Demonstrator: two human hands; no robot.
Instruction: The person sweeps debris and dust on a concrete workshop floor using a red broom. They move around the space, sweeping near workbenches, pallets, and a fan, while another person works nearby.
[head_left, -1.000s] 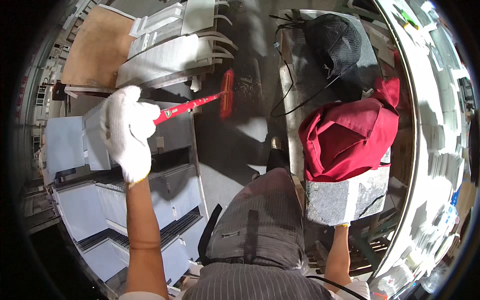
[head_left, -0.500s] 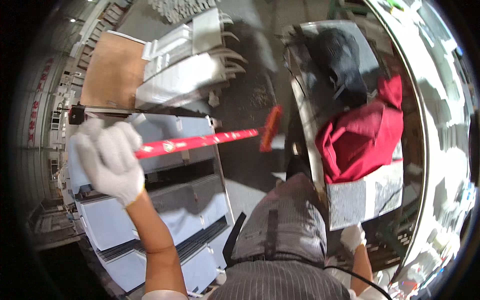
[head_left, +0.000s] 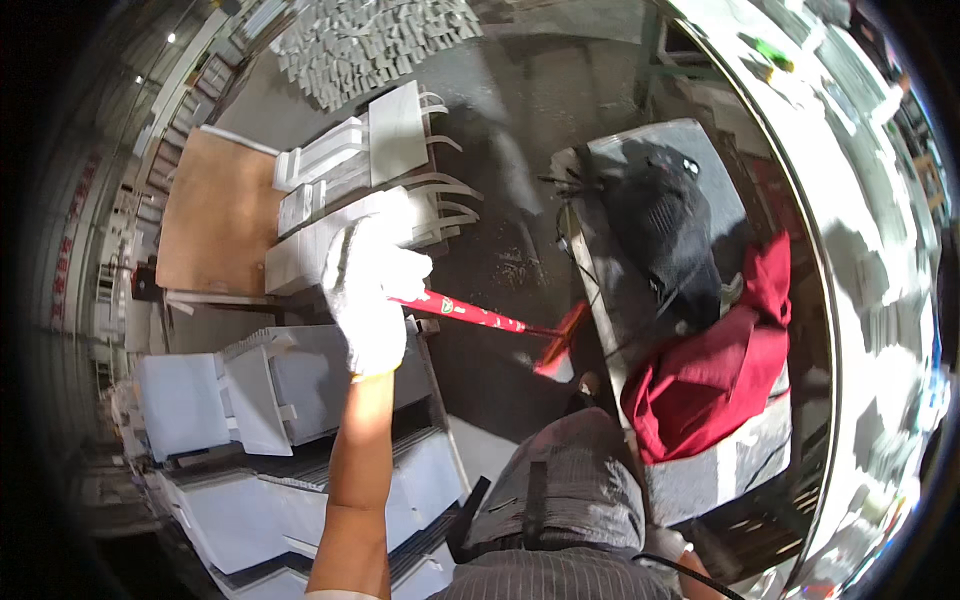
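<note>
A red broom (head_left: 465, 312) is held out in front of me. My left hand (head_left: 372, 285), in a white knit glove, is closed round its handle. The broom's orange-red head (head_left: 562, 340) is low over the dark floor, near my foot and the bench's edge. At the lower right, my right hand (head_left: 672, 543), also gloved, is beside the near end of the bench (head_left: 705, 495). Its fingers are too hidden to show whether it holds anything.
On the bench lie a dark bag-like bundle (head_left: 660, 220) and a dark red cloth (head_left: 715, 365). White panels (head_left: 330, 385) are stacked at left, beyond them a brown board (head_left: 220, 215) and pale curved-ended pieces (head_left: 395, 140). Many small pale pieces (head_left: 375, 45) cover the far floor.
My left hand has swung to the right with the broom. The broom head has moved nearer the bench and my foot. My view has shifted, and my right hand shows lower in it.
</note>
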